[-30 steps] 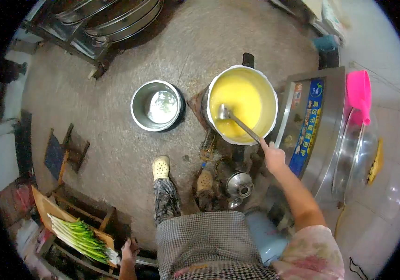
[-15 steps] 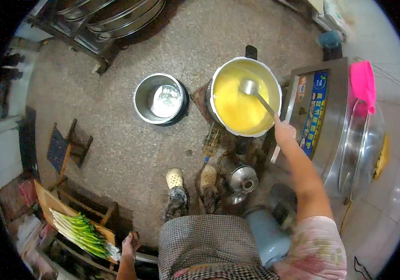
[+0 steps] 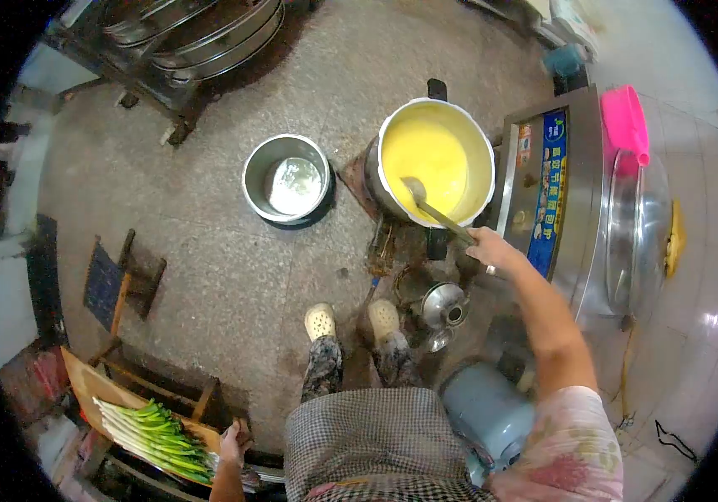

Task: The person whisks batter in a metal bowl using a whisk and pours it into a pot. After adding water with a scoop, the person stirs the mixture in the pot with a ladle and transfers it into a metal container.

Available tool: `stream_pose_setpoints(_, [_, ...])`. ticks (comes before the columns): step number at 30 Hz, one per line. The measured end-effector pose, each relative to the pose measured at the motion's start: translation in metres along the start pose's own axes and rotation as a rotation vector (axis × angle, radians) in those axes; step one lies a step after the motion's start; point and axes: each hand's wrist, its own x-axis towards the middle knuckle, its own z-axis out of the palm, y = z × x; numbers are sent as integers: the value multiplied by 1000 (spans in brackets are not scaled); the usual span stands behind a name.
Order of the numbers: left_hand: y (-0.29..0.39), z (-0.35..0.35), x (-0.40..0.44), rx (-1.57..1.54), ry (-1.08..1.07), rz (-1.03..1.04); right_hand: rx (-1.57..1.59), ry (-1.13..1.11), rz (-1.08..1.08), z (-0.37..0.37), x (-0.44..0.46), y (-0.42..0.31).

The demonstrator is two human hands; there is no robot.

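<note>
My right hand [image 3: 493, 251] is closed round the handle of a metal ladle [image 3: 447, 219]. The ladle leans over the near rim of a tall pot [image 3: 386, 186], its bowl partly sunk in yellow liquid [image 3: 430, 151]. My left hand [image 3: 233, 441] hangs low beside my checked apron, near a wooden board [image 3: 83, 376] with spring onions [image 3: 154, 431] on it. Its fingers are curled, and whatever they may hold cannot be made out. Left of the tall pot, a smaller metal pot [image 3: 252, 194] stands on the floor with clear liquid inside.
A steel appliance [image 3: 518, 201] with a blue label stands right of the pot, a pink plastic scoop [image 3: 624, 125] beyond it. A grey gas cylinder [image 3: 484, 410] and a metal funnel-like piece [image 3: 444, 305] sit near my feet. Stacked steamer trays [image 3: 221, 50] occupy the upper left; a folding stool [image 3: 104, 284] stands left.
The ladle has swung from the far part of the pot to its near side, its bowl now lower in the liquid. My right hand has come down and left. The view has shifted slightly.
</note>
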Motion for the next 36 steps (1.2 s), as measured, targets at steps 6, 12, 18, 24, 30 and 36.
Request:
stream_pose_setpoints(6, [9, 16, -10, 61, 80, 33, 1125, -100, 171, 50, 13, -23])
stream_pose_setpoints(12, [-4, 25, -10, 35, 85, 18, 1842, -73, 118, 101, -8, -16])
stream_pose_setpoints(18, [6, 58, -12, -8, -195, 125, 1572, 221, 78, 92, -71, -9])
stream_pose_setpoints(24, [28, 118, -12, 42, -213, 154, 723, 765, -53, 88, -104, 39])
stream_pose_setpoints(30, [26, 141, -8, 44, -281, 174, 395, 824, 86, 66, -135, 38])
stream_pose_setpoints(36, [18, 122, 0, 35, -285, 159, 364, 811, -24, 80, -111, 16])
